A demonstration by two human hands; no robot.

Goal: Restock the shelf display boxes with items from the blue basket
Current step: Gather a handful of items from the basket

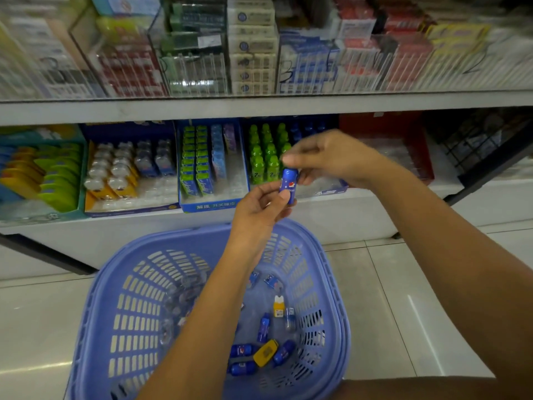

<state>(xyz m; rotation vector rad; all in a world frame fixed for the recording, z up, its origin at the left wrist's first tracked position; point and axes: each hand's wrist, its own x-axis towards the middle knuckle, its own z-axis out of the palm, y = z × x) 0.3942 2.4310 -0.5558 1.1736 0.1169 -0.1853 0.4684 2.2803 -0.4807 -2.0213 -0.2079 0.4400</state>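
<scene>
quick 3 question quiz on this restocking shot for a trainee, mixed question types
1. True or false: the left hand and the right hand both hold one blue bottle.
2. The bottles at the front of the box behind the hands are: A red, B green, C white.
3. Fill in: other blue bottles lie in the blue ____.

Key: 1 true; 2 B; 3 basket.
</scene>
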